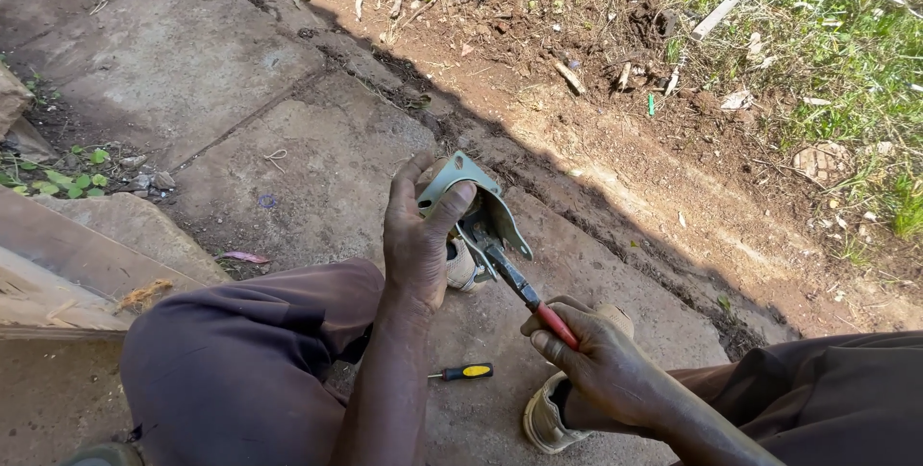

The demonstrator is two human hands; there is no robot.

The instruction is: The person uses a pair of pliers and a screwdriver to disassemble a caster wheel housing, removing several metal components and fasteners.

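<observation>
We sit on the concrete slabs (317, 149), a yellow-handled screwdriver (465, 371) lying between our legs. Our left hand (415, 245) keeps a closed grip around a grey metal bracket (481, 201), raised above our knee. Our right hand (594, 355) wraps tight around red-handled pliers (524, 288), their nose touching the bracket's underside.

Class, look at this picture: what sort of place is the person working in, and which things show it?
Probably an outdoor yard: cracked concrete slabs, bare littered soil and grass beside them.
</observation>
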